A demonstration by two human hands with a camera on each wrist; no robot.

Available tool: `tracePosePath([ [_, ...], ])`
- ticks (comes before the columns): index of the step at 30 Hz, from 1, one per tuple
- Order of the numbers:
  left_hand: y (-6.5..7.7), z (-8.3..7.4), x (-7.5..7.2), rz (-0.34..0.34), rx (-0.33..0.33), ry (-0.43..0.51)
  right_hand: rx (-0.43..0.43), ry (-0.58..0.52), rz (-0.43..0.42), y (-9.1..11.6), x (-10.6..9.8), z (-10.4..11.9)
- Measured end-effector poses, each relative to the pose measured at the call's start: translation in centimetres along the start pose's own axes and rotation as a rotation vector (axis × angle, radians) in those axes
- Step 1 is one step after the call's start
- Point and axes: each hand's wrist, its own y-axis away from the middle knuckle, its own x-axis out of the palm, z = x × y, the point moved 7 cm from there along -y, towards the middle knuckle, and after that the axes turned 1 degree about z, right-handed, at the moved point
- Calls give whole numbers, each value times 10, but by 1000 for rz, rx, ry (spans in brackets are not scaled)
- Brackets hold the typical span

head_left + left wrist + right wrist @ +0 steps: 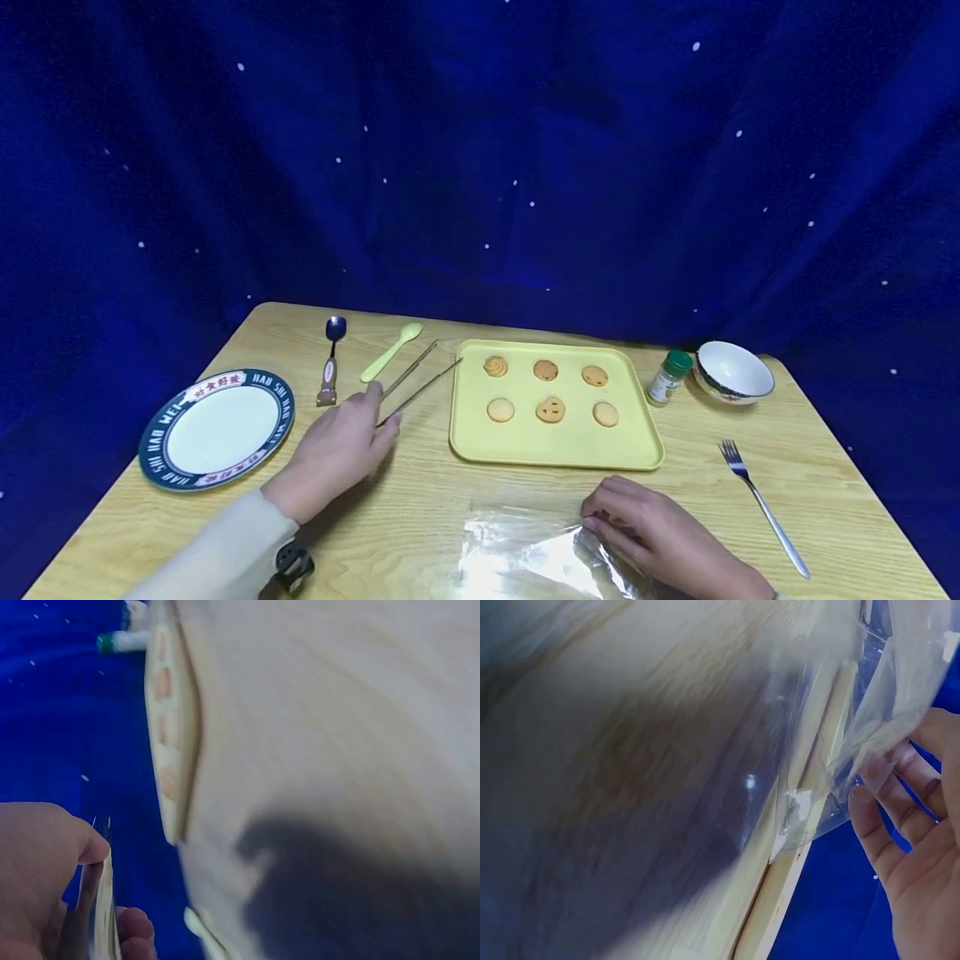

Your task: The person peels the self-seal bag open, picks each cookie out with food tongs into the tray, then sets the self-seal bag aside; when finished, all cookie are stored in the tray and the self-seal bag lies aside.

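My left hand [339, 450] grips a pair of metal tongs [420, 392], whose two arms spread apart toward the yellow tray [558, 457]. In the left wrist view the tongs [105, 915] lie between thumb and fingers. My right hand [660, 529] pinches the edge of a clear plastic bag [525, 554] in front of the tray. In the right wrist view the bag [885, 697] hangs crinkled from the fingertips. Six-spot rows of cookies lie on the tray, among them a swirled cookie [496, 367] and a plain round cookie [500, 409].
A plate with a dark green rim [155, 442] stands at the left. Behind the left hand lie a dark spoon [330, 367] and a yellow spoon [392, 352]. At the right are a green-capped jar [667, 382], a white bowl [733, 373] and a fork [763, 507].
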Motion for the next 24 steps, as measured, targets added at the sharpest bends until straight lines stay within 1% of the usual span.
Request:
tracePosePath([
  [2,3,11,3,8,-18,-39,5,-20,-5,1,0,0],
  [4,5,18,8,17,-29,-100,-2,-30,-15,1,0,1],
  [7,7,26,15,40,-43,-176,-6,-17,-25,3,0,1],
  [9,7,27,19,42,-42,-202,-6,-8,-27,4,0,1],
  [16,7,31,27,45,-24,-218,36,10,2,5,4,-1],
  [21,9,35,32,68,-39,-209,25,16,15,2,6,0],
  [24,10,35,31,75,-45,-192,20,15,32,1,6,0],
])
